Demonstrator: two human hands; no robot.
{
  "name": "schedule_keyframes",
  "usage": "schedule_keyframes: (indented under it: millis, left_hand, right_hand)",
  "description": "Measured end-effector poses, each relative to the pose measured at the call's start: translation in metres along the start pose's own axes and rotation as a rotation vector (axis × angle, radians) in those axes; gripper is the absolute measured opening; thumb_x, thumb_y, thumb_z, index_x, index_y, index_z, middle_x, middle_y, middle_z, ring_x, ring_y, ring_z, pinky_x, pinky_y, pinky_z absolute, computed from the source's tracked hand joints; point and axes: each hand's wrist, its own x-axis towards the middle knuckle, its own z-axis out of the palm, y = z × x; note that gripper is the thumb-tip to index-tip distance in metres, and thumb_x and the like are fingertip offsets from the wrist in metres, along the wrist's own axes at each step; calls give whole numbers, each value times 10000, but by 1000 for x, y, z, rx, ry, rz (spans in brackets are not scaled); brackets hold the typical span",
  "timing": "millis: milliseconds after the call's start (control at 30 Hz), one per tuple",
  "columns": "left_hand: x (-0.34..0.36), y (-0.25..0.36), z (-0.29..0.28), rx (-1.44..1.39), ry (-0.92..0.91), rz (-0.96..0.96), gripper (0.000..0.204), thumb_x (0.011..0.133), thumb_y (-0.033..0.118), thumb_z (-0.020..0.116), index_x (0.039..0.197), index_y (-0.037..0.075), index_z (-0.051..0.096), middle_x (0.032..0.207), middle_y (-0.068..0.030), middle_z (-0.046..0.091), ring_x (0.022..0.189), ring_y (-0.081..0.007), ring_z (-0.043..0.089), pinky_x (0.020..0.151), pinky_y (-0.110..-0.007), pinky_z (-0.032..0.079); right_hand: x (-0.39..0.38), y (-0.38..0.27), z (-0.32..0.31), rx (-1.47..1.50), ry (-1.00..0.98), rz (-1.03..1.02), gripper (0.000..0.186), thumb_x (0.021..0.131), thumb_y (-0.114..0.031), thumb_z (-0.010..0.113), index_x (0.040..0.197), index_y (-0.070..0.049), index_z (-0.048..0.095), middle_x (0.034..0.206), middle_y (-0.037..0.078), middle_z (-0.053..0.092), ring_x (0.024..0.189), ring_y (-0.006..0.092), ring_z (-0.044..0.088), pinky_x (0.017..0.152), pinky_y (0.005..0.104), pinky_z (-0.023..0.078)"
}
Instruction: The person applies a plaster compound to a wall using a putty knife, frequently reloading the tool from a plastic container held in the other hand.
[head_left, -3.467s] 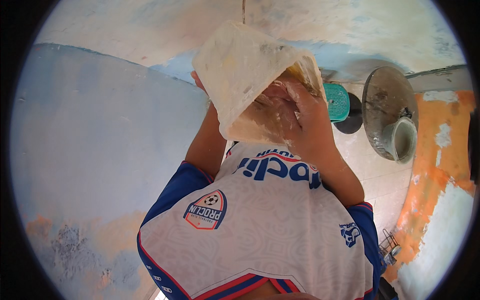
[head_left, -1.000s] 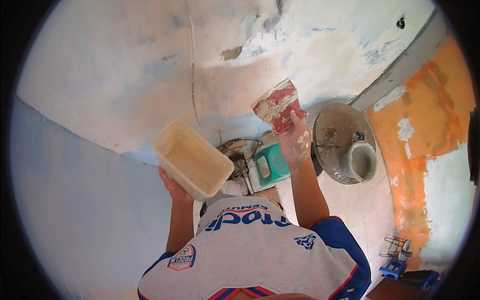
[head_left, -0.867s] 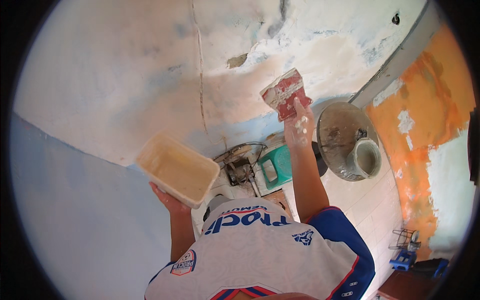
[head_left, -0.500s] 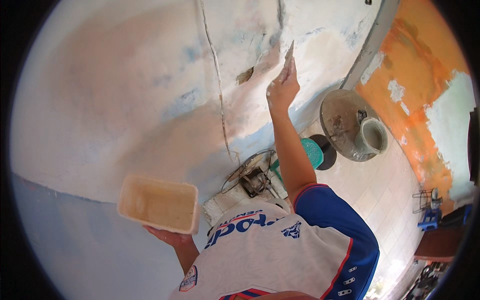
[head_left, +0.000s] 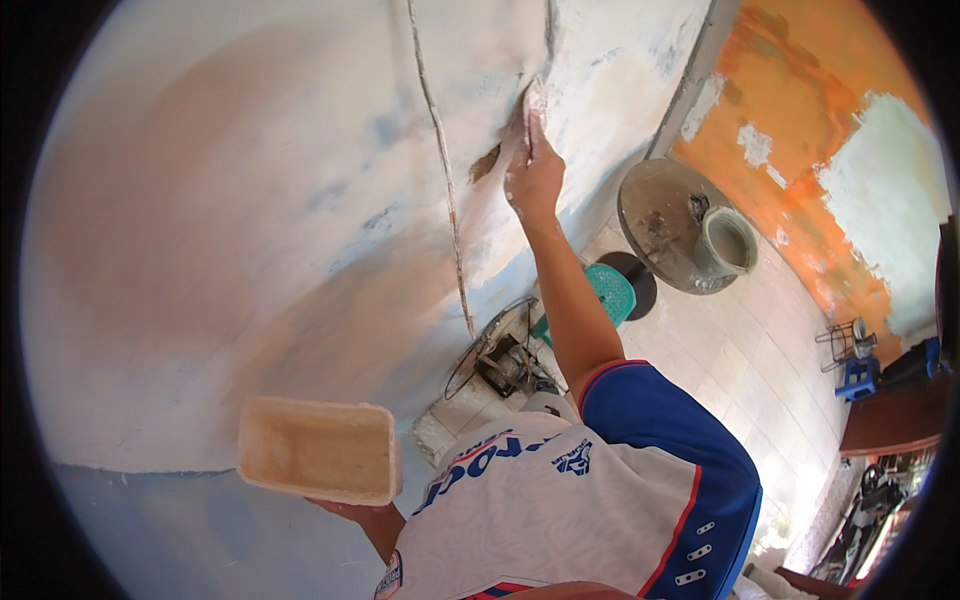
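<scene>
My right hand (head_left: 532, 170) is raised against the patched, pale wall (head_left: 320, 150), closed on a putty scraper (head_left: 532, 105) that now shows only edge-on and is partly hidden by the fingers. Its tip is at the wall beside a rough crack, just above and right of a chipped hole (head_left: 485, 162). Low on the left, my left hand (head_left: 345, 507) grips a cream plastic container (head_left: 316, 450) from underneath, most of its fingers hidden. The container has a pale, smeared inside. A long vertical groove (head_left: 440, 180) runs down the wall left of my right hand.
A round dusty board (head_left: 650, 210) with a grey bucket (head_left: 728, 240) stands right, near a teal stool (head_left: 607, 290) and tangled cables with a machine (head_left: 505, 360). An orange patched wall (head_left: 760, 80) is beyond; a blue stool (head_left: 857, 378), dark furniture and a motorbike are at far right.
The right hand came out of the container with a red scraper and rose to the wall, the blade turning edge-on. The left hand lowered the container leftward. The view has swung round.
</scene>
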Motion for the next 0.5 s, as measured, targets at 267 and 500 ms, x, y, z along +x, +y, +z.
schedule_keyframes:
  millis: [267, 500]
  left_hand:
    - [11, 0, -5, 67, -29, -21, 823, 1018, 523, 567, 1614, 101, 186, 1621, -137, 356, 1469, -296, 376, 1215, -509, 263]
    - [21, 3, -14, 96, -81, -37, 838, 1012, 518, 581, 1615, 99, 179, 1618, -144, 352, 1466, -299, 377, 1211, -505, 272]
  right_hand:
    - [-30, -1, -26, 63, 63, 75, 457, 1004, -8, 518, 1460, 6, 543, 834, 218, 698, 686, 289, 644, 687, 398, 522]
    - [-22, 2, 10, -111, -77, 72, 576, 909, 37, 534, 1483, 13, 489, 1326, 287, 625, 1162, 442, 641, 976, 458, 515]
